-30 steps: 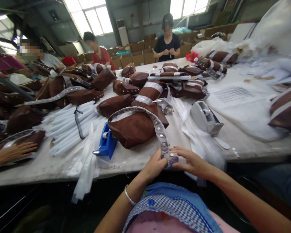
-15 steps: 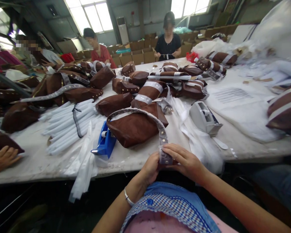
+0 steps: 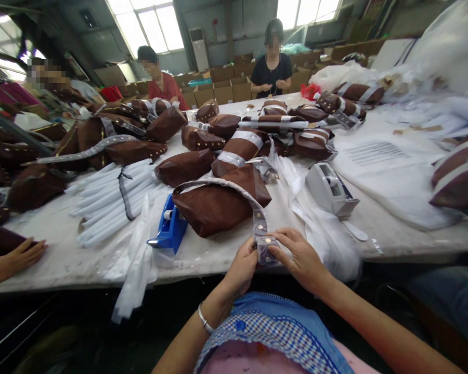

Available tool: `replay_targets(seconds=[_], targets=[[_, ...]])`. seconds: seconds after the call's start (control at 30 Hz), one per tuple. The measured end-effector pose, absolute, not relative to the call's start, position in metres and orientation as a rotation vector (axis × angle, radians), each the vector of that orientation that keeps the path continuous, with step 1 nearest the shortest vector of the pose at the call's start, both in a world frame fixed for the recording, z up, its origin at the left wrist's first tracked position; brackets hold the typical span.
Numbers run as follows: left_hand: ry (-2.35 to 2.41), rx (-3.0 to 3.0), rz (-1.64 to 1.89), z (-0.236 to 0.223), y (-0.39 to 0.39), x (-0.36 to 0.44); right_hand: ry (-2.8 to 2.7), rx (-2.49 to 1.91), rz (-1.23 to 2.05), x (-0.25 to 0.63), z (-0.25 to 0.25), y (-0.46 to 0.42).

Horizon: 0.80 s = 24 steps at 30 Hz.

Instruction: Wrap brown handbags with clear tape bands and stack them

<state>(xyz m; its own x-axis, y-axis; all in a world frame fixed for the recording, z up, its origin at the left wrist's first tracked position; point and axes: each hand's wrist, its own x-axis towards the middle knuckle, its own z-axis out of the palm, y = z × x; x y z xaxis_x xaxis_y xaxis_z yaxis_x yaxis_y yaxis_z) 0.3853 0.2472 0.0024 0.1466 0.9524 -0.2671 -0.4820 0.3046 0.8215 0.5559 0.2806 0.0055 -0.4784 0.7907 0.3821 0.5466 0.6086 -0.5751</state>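
Note:
A brown handbag point(image 3: 218, 205) lies on the white table point(image 3: 203, 254) right in front of me. Its studded strap point(image 3: 259, 221), wrapped in clear plastic, arches over the bag and comes down to the table edge. My left hand point(image 3: 242, 269) and my right hand point(image 3: 299, 255) both pinch the strap's near end between fingers and thumbs. A silver bangle sits on my left wrist.
A blue tape dispenser point(image 3: 170, 227) stands left of the bag, a grey one point(image 3: 329, 189) to the right. White paper rolls point(image 3: 109, 202), plastic sheets point(image 3: 136, 270) and many brown bags point(image 3: 187, 166) cover the table. A co-worker's hand point(image 3: 11, 257) rests at the left edge; three people work farther back.
My hands have worked further along the strap's end and drawn it down, so the strap's arch over the bag is lower. The co-worker's hand at left has shifted.

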Motion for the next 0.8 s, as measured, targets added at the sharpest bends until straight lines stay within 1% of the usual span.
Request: replay_targets(seconds=[0.13,0.23,0.4,0.53,0.7,0.8], targets=[[0.838,0.421,1.15,0.007,0.248,0.388,-2.284,-0.782,0.302,0.558,-0.007,0.272],[0.812,0.342,1.147,0.01,0.248,0.389,-2.321,-0.657,0.29,0.558,-0.008,0.273],[0.84,0.458,1.171,0.014,0.241,0.389,-2.277,-0.578,0.274,0.557,0.009,0.284],[0.789,0.462,1.125,0.016,0.239,0.387,-2.217,-0.73,0.421,0.557,0.018,0.288],[0.755,0.286,1.212,0.017,0.243,0.377,-2.197,-0.891,0.719,0.555,0.015,0.287],[0.695,0.242,1.175,0.017,0.242,0.375,-2.226,-0.939,0.752,0.55,0.014,0.287]])
